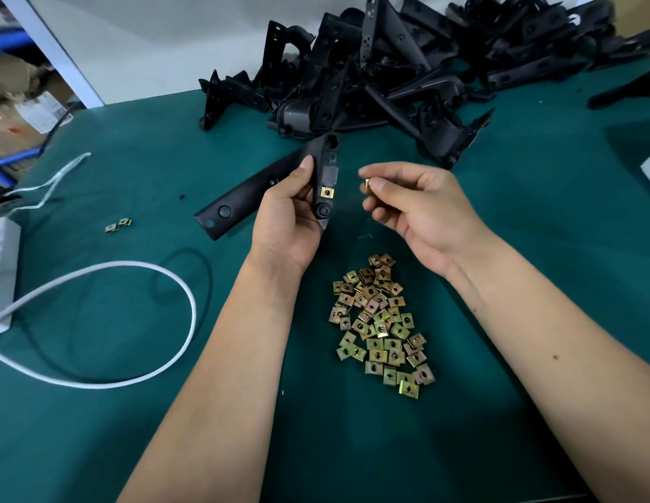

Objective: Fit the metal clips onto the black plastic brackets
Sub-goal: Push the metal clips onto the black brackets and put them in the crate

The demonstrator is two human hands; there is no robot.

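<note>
My left hand grips a black plastic bracket above the green table, its short arm pointing up and its long arm slanting down to the left. One brass-coloured metal clip sits on the bracket's short arm. To the right, my right hand pinches a single loose metal clip between thumb and forefinger, a short gap away from the bracket. A pile of several loose clips lies on the table between my forearms.
A big heap of black brackets fills the back of the green table. Two stray clips lie at the left. A white cable loops over the left side, running to a white power strip.
</note>
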